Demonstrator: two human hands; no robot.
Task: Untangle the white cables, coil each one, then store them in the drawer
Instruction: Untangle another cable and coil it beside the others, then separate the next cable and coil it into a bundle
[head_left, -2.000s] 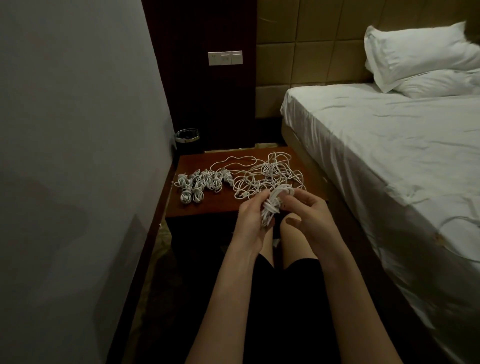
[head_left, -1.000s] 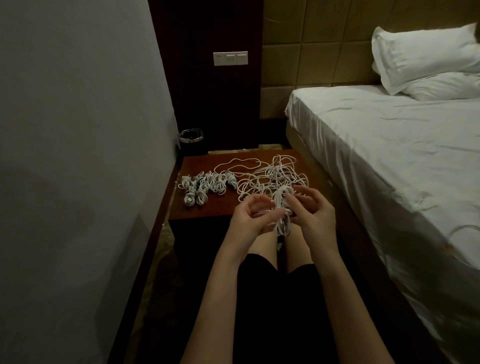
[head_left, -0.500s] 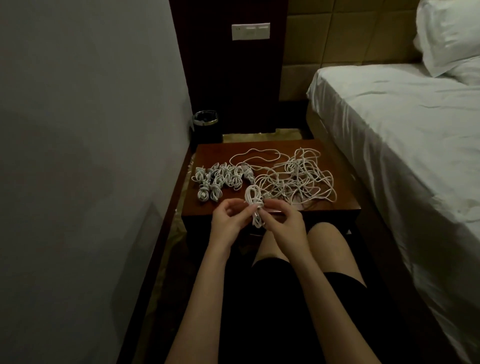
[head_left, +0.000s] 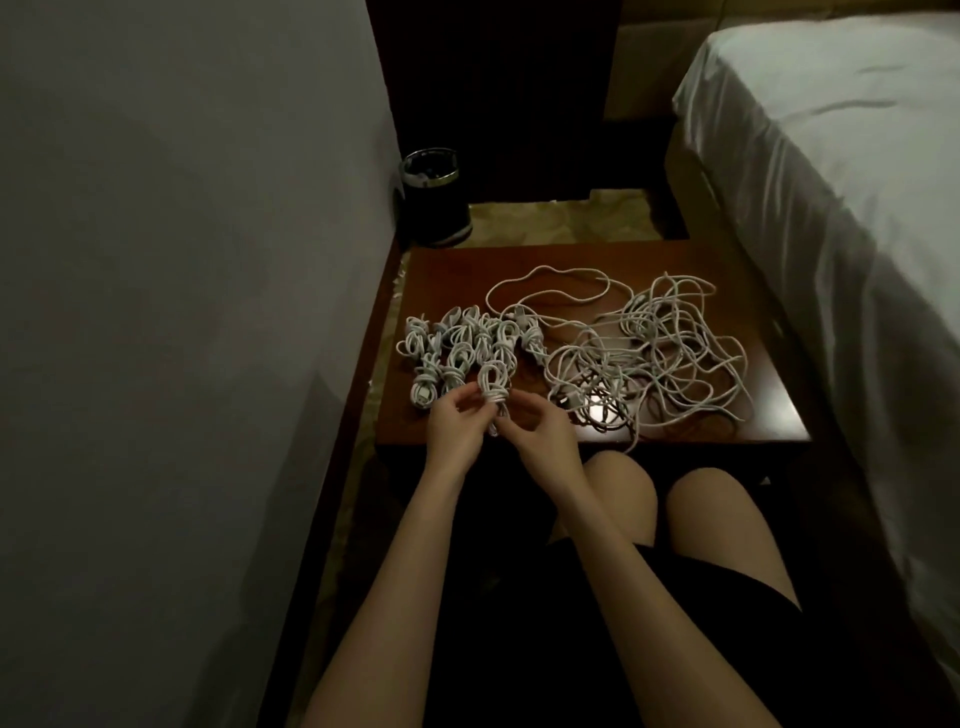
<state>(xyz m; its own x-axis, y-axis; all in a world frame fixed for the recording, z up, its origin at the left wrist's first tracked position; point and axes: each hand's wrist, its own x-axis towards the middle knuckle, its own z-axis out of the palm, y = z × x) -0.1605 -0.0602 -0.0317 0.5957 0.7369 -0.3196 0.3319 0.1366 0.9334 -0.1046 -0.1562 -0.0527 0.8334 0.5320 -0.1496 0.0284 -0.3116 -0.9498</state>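
Dim bedroom corner, wall on my left, bed (head_left: 831, 156) on my right, and the dark wooden bench (head_left: 769, 415) in front of my knees. My left hand (head_left: 454, 428) and right hand (head_left: 540, 434) both pinch one freshly wound coil (head_left: 493, 387) at the bench's near left edge. It's light, soft, springy cord, so I judge the wrapped waist is the place to hold it or it will unwind. Just beyond sit the finished coils (head_left: 457, 348), roughly eight, too bunched to count surely. To the right, one loose tangle (head_left: 649, 358) waits. No drawer is in sight.
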